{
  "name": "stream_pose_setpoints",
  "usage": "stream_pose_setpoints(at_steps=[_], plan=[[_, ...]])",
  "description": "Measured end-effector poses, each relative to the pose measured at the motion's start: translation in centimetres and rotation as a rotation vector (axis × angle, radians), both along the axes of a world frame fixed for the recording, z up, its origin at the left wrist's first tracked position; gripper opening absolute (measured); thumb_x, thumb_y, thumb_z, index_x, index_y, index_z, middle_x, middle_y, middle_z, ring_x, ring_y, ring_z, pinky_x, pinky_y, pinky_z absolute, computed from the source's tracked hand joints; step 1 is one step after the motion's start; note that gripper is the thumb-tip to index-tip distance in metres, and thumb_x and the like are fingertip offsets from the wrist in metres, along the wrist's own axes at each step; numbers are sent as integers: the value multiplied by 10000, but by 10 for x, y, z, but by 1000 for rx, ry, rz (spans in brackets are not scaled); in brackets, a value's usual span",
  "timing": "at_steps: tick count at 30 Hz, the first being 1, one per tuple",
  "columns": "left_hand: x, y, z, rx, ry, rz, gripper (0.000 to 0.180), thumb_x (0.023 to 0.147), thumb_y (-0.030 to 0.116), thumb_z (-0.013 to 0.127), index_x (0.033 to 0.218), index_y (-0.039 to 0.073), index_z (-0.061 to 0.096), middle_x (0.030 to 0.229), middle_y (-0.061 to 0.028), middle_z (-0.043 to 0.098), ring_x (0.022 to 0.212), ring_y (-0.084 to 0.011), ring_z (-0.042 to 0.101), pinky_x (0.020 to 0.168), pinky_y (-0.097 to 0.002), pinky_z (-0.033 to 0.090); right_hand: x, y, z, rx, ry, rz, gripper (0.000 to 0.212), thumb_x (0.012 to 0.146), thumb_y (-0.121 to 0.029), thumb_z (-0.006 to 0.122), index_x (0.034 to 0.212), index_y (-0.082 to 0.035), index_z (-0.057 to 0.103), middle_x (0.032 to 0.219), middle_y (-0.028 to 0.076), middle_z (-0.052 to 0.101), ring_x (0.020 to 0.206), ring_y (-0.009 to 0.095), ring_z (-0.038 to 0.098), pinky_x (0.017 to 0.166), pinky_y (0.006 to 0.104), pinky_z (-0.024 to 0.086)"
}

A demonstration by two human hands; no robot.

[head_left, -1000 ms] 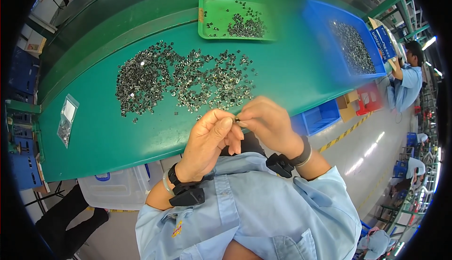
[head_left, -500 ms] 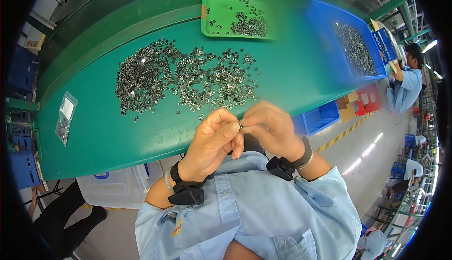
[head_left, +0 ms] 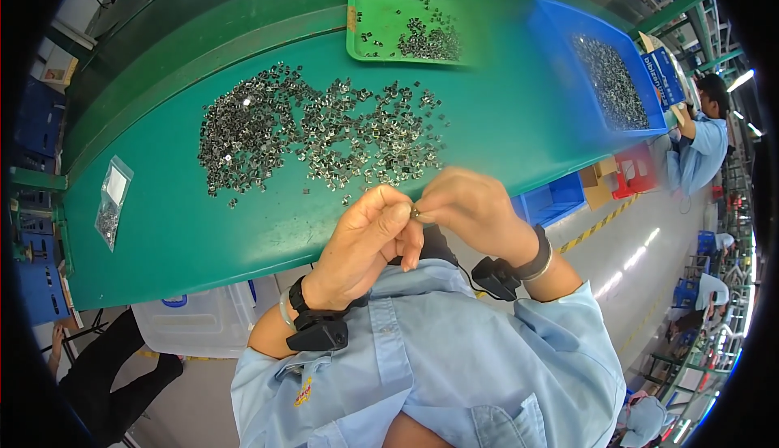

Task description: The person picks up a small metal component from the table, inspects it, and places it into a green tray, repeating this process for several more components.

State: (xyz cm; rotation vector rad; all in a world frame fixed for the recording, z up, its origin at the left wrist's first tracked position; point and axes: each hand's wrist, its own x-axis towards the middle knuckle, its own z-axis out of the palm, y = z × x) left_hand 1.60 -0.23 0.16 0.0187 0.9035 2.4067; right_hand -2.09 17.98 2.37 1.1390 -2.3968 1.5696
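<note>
Just above the table's near edge, my left hand (head_left: 369, 233) and my right hand (head_left: 466, 208) meet at their fingertips. Between them is a small dark metal piece (head_left: 415, 213), pinched by the left thumb and forefinger and by the right fingers too; its exact shape is too small to make out. Beyond my hands, a wide scatter of small metal parts (head_left: 333, 135) lies on the green table (head_left: 268, 241). The dense dark heap (head_left: 243, 131) is on the left, and looser, shinier pieces spread to the right.
A green tray (head_left: 353, 38) with similar parts stands at the back, and a blue bin (head_left: 560, 50) full of them at right. A clear bag (head_left: 114, 196) lies at left. Below are a clear plastic box (head_left: 195, 322) and a blue crate (head_left: 556, 200). A co-worker (head_left: 706, 144) is far right.
My right hand has turned slightly, its wrist shifting a little to the right. My left hand has barely moved, and the small piece stays between the fingertips.
</note>
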Motion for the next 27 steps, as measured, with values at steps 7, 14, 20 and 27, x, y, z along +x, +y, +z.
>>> stream_pose_setpoints(at_steps=[7, 14, 20, 27], plan=[[0, 2, -1, -38, 44, -10, 179, 944, 234, 506, 984, 63, 472, 696, -93, 562, 553, -159, 533, 516, -268, 432, 2, 4, -6, -53, -39, -38, 169, 712, 23, 702, 838, -48, 615, 786, 63, 613, 720, 207, 603, 592, 304, 478], [-5, 7, 0, -61, 38, 9, 154, 952, 200, 485, 1010, 57, 478, 736, -94, 568, 562, -158, 537, 515, -269, 440, -1, 7, -3, -26, -45, -77, 155, 725, 13, 698, 839, -53, 615, 791, 62, 615, 728, 209, 604, 615, 307, 483], [-8, 0, 0, 3, 24, 12, 198, 957, 181, 479, 1087, 32, 478, 833, -97, 588, 637, -150, 567, 555, -265, 464, -44, 23, 12, 89, -7, -206, 70, 804, -58, 658, 849, -43, 606, 823, 47, 631, 752, 143, 607, 666, 265, 485], [-14, -3, -10, 121, 21, -26, 219, 961, 170, 462, 1129, 30, 474, 859, -99, 582, 660, -156, 573, 568, -278, 473, -149, 52, 27, 72, -108, -417, 124, 868, -113, 601, 915, 1, 595, 896, 34, 627, 853, 107, 592, 730, 251, 480]])
